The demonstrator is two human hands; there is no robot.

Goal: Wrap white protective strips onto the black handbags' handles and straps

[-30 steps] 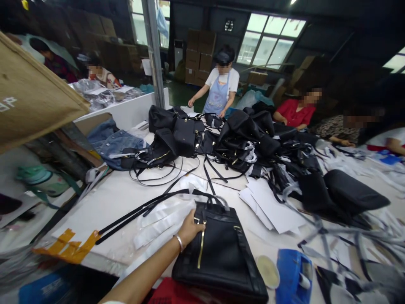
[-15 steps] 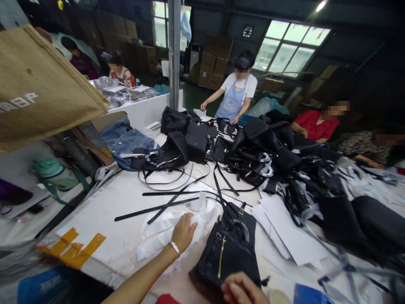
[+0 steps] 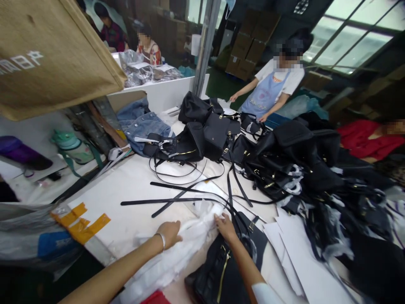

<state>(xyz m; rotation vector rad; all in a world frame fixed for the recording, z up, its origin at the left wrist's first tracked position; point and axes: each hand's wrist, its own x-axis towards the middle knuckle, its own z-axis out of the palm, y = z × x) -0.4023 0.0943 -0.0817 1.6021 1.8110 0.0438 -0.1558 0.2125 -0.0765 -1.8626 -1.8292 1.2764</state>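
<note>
Gathering: my left hand (image 3: 169,233) and right hand (image 3: 225,226), fingers closed, bunch white wrapping paper (image 3: 190,245) on the counter (image 3: 133,190).
Beside: black bag (image 3: 221,270).
Next: likely firmer grip needed.

Matt black bag (image 3: 218,270) (gold metal zip), seemingly leather.

Both bare forearms reach forward from the bottom edge, converging toward the middle. The left hand (image 3: 170,233) lies knuckles up, fingers curled in a loose grasp, a thin bracelet on the wrist. The right hand (image 3: 225,225) sits just beside it, palm down, fingers bent and pressing, a white sleeve edge near the elbow.
</note>
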